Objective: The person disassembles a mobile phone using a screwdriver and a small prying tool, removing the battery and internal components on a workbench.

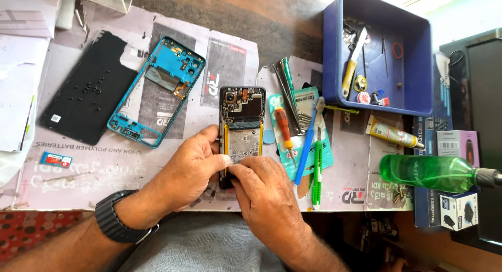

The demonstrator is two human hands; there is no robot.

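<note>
Two bare hands meet over an opened black smartphone with exposed battery [241, 133], lying flat on the paper-covered bench. Left hand [191, 167] steadies its edge; right hand [261, 188] pinches at the lower end. Judged thin, light, rigid, fragile: grip the frame edges.

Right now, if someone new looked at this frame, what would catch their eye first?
Most likely the opened phone at the centre of the paper-covered bench, its battery and boards bare, with the left hand and right hand pinching at its lower end. Next, the teal phone frame and black back cover lying at upper left. At right, a blue tray of tools sits above a green bottle on its side.
</note>
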